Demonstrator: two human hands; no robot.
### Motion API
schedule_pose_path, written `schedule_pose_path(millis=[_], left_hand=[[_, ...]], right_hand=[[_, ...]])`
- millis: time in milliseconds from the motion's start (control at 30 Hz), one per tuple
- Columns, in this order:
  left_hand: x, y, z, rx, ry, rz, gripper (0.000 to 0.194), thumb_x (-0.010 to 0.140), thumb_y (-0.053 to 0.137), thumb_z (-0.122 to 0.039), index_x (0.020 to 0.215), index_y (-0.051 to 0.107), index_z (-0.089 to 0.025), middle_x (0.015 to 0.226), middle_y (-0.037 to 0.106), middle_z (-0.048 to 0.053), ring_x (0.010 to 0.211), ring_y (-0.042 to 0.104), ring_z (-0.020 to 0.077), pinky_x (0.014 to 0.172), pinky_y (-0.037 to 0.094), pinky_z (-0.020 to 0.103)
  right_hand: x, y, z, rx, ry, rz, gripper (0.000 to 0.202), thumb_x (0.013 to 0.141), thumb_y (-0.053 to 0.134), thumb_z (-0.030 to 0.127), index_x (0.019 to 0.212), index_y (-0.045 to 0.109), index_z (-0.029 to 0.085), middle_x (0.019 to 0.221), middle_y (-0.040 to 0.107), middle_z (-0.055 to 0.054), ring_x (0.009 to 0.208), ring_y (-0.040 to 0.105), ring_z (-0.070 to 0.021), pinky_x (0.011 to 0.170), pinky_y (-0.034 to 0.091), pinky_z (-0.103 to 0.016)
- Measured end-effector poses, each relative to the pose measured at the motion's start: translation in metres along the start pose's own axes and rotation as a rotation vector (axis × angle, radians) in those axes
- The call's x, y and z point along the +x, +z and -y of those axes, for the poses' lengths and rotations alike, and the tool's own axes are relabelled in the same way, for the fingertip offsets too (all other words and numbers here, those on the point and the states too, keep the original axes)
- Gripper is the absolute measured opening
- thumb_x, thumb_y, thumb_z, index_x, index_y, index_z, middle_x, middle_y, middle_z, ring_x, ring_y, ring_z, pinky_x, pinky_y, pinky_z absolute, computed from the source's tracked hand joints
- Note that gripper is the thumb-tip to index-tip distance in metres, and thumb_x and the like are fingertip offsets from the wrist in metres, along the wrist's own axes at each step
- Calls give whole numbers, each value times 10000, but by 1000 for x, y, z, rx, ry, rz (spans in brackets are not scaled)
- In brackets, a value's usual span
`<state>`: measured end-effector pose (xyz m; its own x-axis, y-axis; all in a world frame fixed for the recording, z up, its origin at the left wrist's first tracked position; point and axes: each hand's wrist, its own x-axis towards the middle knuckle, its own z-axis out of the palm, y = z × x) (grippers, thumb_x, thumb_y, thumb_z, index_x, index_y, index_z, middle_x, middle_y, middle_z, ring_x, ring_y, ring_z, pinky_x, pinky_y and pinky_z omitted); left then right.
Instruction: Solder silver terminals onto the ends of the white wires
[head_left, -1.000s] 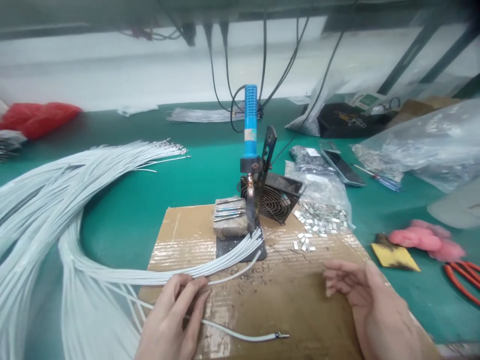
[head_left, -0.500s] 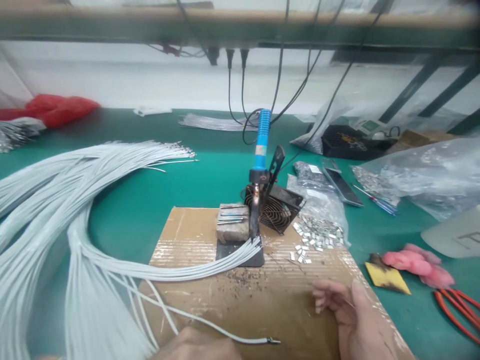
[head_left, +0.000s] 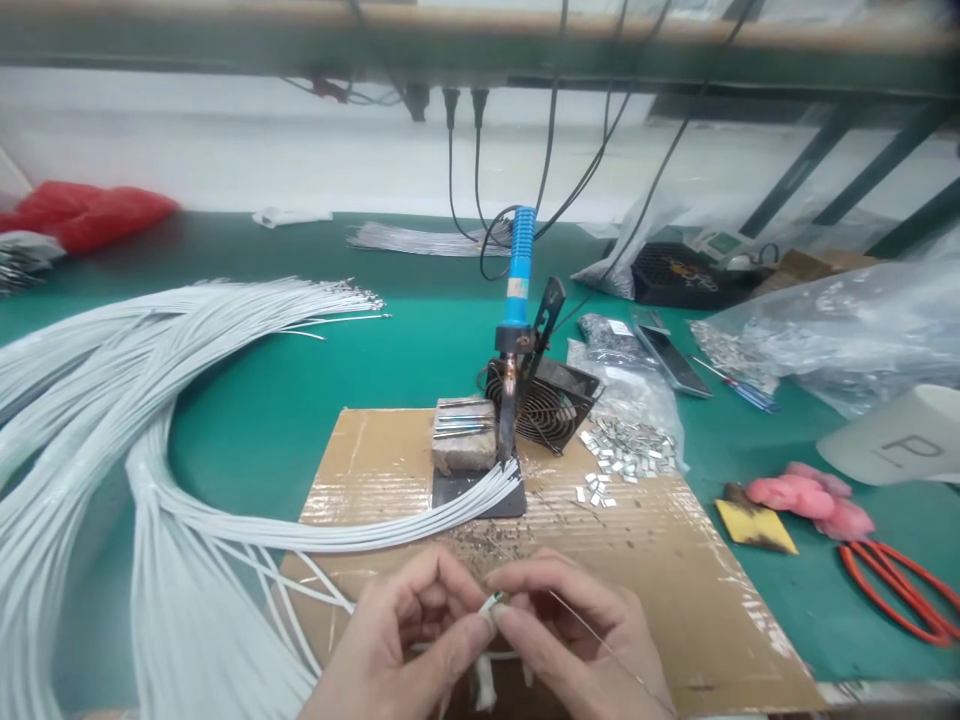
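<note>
My left hand (head_left: 420,625) is closed in a pinch on a white cable (head_left: 489,604), close to its end. Fingertip to fingertip with it, my right hand (head_left: 581,625) pinches the tip of the same cable, where a small dark green spot shows. A thin silvery wire (head_left: 600,640), which looks like solder, runs across the fingers of my right hand. Beyond both hands a blue-handled soldering iron (head_left: 519,275) stands tip down in a holder. The ends of several white cables (head_left: 420,533) lie beside its tip on a dark plate (head_left: 514,503).
Cardboard (head_left: 660,590) covers the work spot. A block with metal pins (head_left: 463,450), a small fan (head_left: 551,405) and loose metal pieces (head_left: 630,450) surround the iron. Big white cable bundles (head_left: 150,370) fill the left. Orange-handled pliers (head_left: 892,590) and a white cup (head_left: 892,440) are right.
My hands were apart; they have come together at the cardboard's front middle. The single cable end lying in front is now pinched between them. The view has shifted slightly.
</note>
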<state>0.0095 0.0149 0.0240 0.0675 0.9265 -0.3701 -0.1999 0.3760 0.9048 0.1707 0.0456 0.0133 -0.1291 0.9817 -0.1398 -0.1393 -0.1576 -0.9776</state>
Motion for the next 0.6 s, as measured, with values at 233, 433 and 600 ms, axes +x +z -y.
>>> schedule_pose_path(millis=[233,433,600], left_hand=[[-2,3,-3,64,17,-59,554,769,873,-706,740,653,-198,629,512,-81,586,391,107,535,279,229],[-2,1,-8,38,19,-104,580,742,874,-734,716,665,-194,626,528,-67,598,389,119,561,283,243],[-6,1,-10,17,50,-147,551,760,879,-709,696,688,-196,604,515,-73,587,381,113,549,275,233]], right_hand=[[2,-7,1,3,35,15,269,764,925,388,626,793,198,619,608,17,609,491,-104,589,381,-219],[7,-17,4,27,54,-65,368,842,885,562,732,803,220,573,544,49,517,446,-76,514,358,-195],[0,-3,8,-52,-2,19,128,826,855,408,838,911,294,751,718,-14,594,583,-119,554,427,-223]])
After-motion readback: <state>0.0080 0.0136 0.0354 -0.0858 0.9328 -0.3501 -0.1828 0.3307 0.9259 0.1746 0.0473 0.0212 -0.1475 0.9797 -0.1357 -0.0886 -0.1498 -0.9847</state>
